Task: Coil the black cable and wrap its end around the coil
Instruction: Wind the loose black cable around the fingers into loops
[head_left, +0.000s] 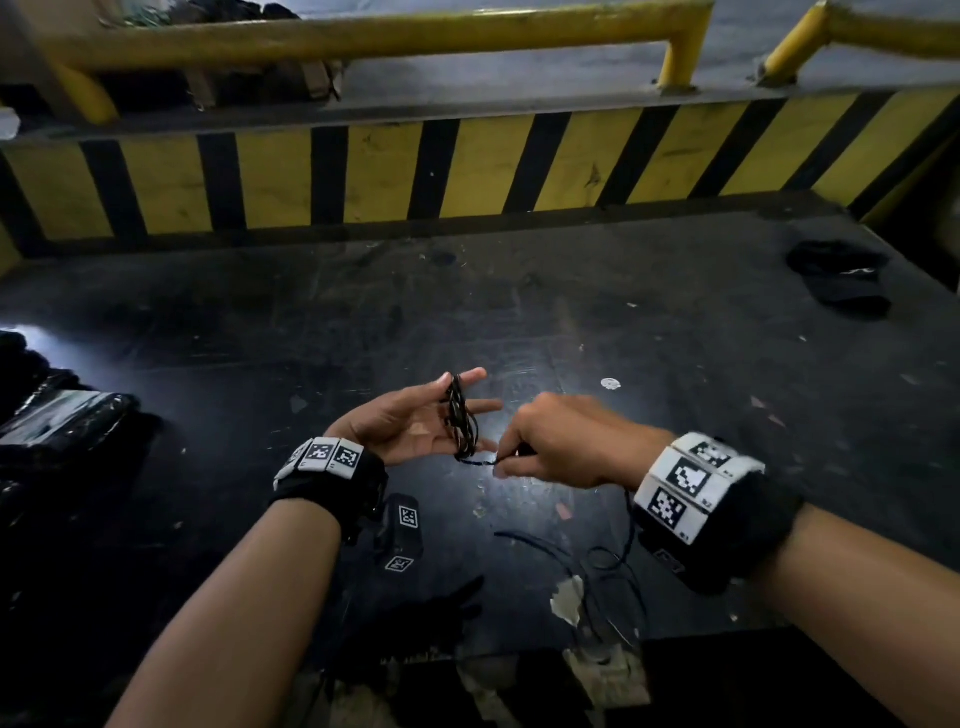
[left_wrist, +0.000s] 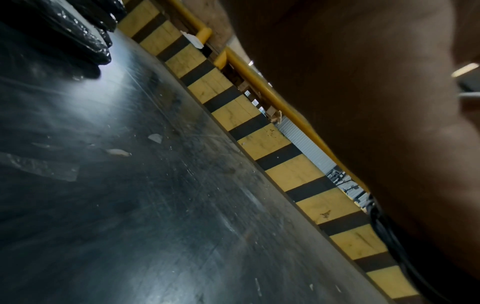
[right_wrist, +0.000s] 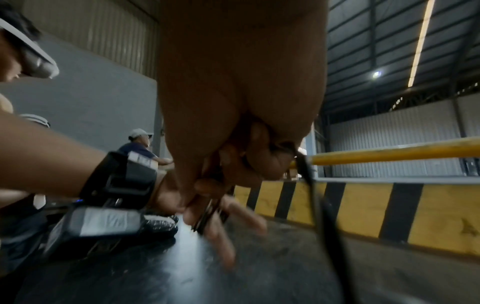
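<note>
Over dark bench (head_left: 675, 322), left hand (head_left: 410, 426) splayed (cable (head_left: 462, 421) looped); right grip (head_left: 550, 441) pinches strand.

Dim scene, glare patch on black tabletop (head_left: 49, 338), wrist views blurred, wide-angle bending at edges

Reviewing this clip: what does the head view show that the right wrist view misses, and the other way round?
Only the head view shows the cable coil looped around the straight fingers of the left hand, slack cable lying on the table, and a dark cap at far right.

Only the right wrist view shows the right hand's curled fingers from below, a cable strand leaving them, and another person behind.

Both show the right hand pinching the cable, the left wristband and the striped barrier.
</note>
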